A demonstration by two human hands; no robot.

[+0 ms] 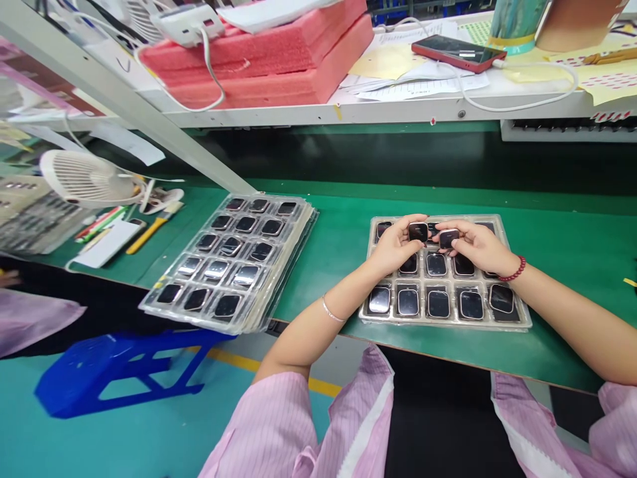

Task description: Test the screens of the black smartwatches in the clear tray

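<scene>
My left hand (398, 245) pinches a smartwatch case (418, 232) with a dark screen and a light metal rim. Close beside it, my right hand (472, 244) grips a second smartwatch case (448, 239) between thumb and fingers. Both are held just above the back rows of a clear plastic tray (520, 317). Rows of similar square watch cases (438, 303) lie in the tray's compartments, screens facing up. My hands and forearms cover part of the back and middle rows.
Left of the tray, a stack of clear trays (293, 265) holds more watch cases. Farther left are a white fan (84, 176) and a yellow-handled brush (149, 234). Overhead, a shelf bears red foam blocks (269, 66) and a phone (455, 54). A blue stool (84, 372) stands below.
</scene>
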